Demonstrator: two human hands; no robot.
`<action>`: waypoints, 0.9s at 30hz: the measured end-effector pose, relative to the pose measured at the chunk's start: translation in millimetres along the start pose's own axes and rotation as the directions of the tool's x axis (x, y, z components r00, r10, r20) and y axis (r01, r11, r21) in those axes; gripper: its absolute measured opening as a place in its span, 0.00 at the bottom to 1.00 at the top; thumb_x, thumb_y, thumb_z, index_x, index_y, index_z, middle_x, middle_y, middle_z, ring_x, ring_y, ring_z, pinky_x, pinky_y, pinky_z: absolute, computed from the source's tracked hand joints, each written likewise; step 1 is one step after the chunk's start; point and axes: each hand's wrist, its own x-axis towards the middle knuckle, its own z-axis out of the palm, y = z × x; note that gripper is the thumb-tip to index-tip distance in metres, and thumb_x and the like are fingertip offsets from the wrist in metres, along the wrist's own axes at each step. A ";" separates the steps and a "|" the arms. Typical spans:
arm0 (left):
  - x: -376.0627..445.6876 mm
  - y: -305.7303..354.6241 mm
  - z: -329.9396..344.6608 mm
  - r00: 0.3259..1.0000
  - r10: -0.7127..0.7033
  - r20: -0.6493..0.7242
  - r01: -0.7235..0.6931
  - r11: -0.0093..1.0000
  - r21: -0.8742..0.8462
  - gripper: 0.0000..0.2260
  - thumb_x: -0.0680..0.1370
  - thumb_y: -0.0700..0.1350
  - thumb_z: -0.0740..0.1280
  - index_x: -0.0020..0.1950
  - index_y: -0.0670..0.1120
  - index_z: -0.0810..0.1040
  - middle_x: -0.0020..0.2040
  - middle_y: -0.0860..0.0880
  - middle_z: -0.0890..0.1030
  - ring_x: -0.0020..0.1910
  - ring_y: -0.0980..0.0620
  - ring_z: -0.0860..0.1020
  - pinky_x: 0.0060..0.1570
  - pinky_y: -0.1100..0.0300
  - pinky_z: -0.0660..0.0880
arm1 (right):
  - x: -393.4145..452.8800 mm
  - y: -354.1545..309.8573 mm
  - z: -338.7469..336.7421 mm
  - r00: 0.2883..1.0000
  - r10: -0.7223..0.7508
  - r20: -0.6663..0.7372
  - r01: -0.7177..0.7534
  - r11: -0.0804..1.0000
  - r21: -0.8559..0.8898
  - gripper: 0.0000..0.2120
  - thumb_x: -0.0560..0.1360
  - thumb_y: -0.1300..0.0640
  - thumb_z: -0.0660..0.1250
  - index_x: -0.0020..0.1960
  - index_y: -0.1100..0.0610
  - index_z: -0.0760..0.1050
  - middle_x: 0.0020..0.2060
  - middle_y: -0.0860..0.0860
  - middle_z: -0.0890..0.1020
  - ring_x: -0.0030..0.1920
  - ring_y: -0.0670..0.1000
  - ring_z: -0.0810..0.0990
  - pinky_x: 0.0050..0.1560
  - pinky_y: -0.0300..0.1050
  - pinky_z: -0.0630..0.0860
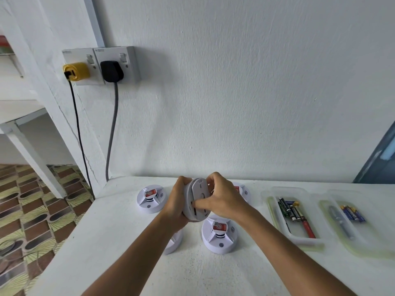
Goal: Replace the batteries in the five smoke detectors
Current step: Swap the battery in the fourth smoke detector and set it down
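Observation:
A white round smoke detector (196, 199) is held on edge above the white table, its back plate facing me. My left hand (178, 201) grips its left rim from behind. My right hand (222, 199) curls over the back plate, thumb and fingers pinching it. Three more detectors lie on the table: one at the far left (150, 198), one in front (219, 236), one mostly hidden behind my right hand (242, 191). Another white detector (174, 242) peeks out under my left forearm.
Two clear trays stand to the right: the nearer tray (275, 212) holds several batteries (291, 210) and a red pen, the farther tray (333, 223) holds blue batteries (352, 213) and a grey pen. Wall sockets with a yellow plug (77, 71) and black plug (111, 71) hang cables at left.

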 end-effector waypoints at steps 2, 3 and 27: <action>3.8 -1.8 -1.8 0.999 -0.042 -0.020 0.042 0.999 -0.011 0.17 0.74 0.54 0.56 0.39 0.44 0.78 0.37 0.44 0.78 0.39 0.46 0.76 0.46 0.51 0.72 | 2.2 -0.7 2.2 1.000 0.021 0.017 -0.021 1.000 -0.012 0.24 0.63 0.52 0.76 0.54 0.54 0.69 0.48 0.48 0.78 0.43 0.46 0.77 0.34 0.37 0.70; 5.1 -2.4 -3.0 0.998 -0.063 -0.026 0.063 0.998 -0.021 0.17 0.73 0.54 0.56 0.39 0.45 0.78 0.37 0.44 0.78 0.40 0.46 0.75 0.46 0.51 0.71 | 3.8 -1.2 2.3 0.999 0.045 0.027 -0.045 0.999 0.011 0.23 0.63 0.52 0.76 0.54 0.54 0.69 0.48 0.48 0.78 0.43 0.44 0.76 0.35 0.37 0.71; 18.4 21.2 -79.0 0.999 -0.024 -0.034 0.010 0.930 -0.368 0.22 0.74 0.55 0.59 0.61 0.44 0.77 0.59 0.38 0.76 0.56 0.36 0.74 0.51 0.44 0.73 | 77.5 48.3 81.8 0.990 0.141 0.019 -0.132 0.957 -0.259 0.23 0.74 0.51 0.67 0.68 0.54 0.70 0.67 0.50 0.73 0.67 0.53 0.70 0.65 0.49 0.67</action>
